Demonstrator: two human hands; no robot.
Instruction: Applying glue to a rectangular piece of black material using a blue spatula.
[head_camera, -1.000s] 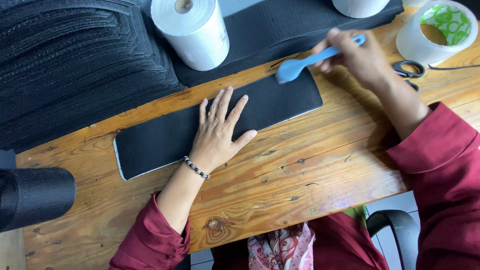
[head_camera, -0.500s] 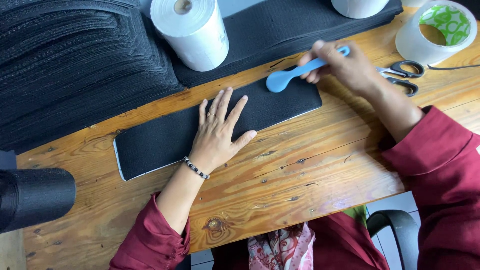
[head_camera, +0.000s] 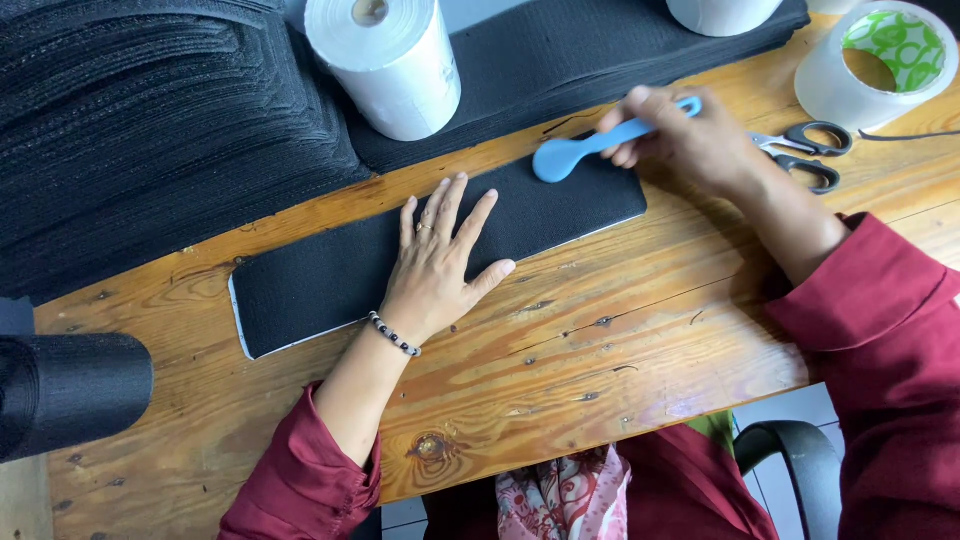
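Now smoothing: left hand (head_camera: 440, 262) splayed flat pins the long black fabric strip (head_camera: 330, 275); right hand (head_camera: 690, 140) grips the blue plastic spoon-shaped tool (head_camera: 575, 152), pressing; firm strokes along the strip look due.

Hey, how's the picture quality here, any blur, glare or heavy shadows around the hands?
Head view: soft, even light; the left hand flat on the black fabric strip is sharp. Head view: the right hand and its blue plastic tool are only slightly soft. Head view: mild sheen on the clear tape roll; dim shadow beside the right forearm on the wooden table.
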